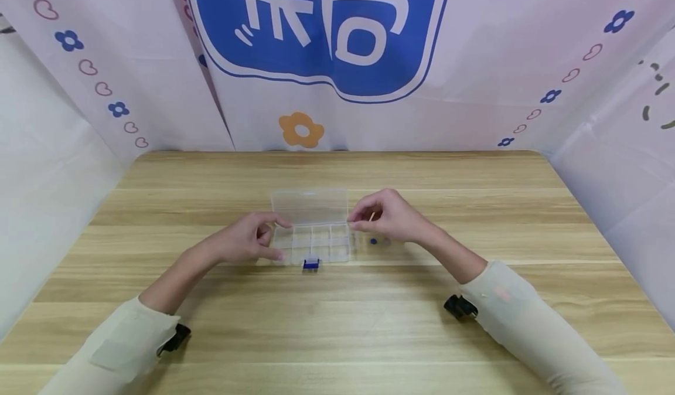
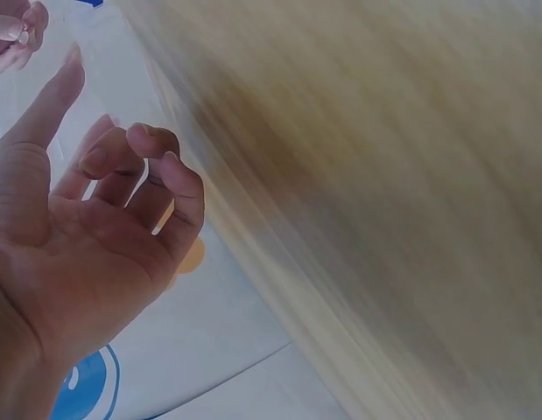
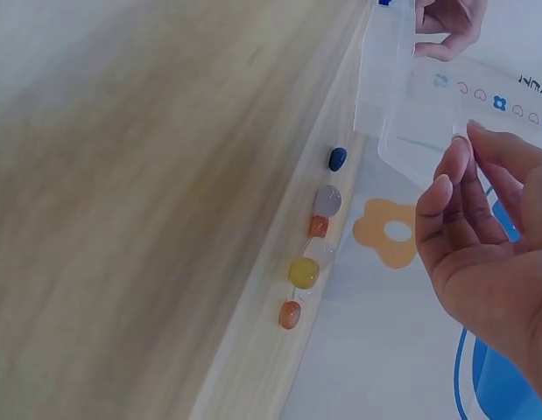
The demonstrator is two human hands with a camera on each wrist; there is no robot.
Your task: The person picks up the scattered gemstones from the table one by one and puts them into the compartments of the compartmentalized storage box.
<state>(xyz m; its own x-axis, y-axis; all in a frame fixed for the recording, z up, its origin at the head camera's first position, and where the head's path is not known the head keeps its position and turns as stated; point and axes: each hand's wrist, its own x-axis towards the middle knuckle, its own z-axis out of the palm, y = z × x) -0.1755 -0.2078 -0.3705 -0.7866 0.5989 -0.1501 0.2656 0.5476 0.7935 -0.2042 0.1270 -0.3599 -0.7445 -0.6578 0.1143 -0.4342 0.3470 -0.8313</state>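
A clear plastic compartment box [image 1: 312,244] lies on the table with its lid [image 1: 310,206] raised at the back. My left hand [image 1: 252,238] grips the box's left end, index finger at the back and thumb towards the front. Over the box's back right corner, my right hand [image 1: 389,216] pinches a small pale piece [image 2: 24,37], mostly hidden by the fingertips. To the box's right lie several small smooth stones: a dark blue stone [image 3: 338,158], a pale purple stone [image 3: 327,200], a yellow stone [image 3: 304,273], an orange stone [image 3: 290,315] and others.
A blue tab [image 1: 311,264] sits at the box's front edge. The wood-grain table [image 1: 337,330] ends at a printed cloth backdrop [image 1: 474,90]. Black wrist cameras [image 1: 460,307] hang at both sleeves.
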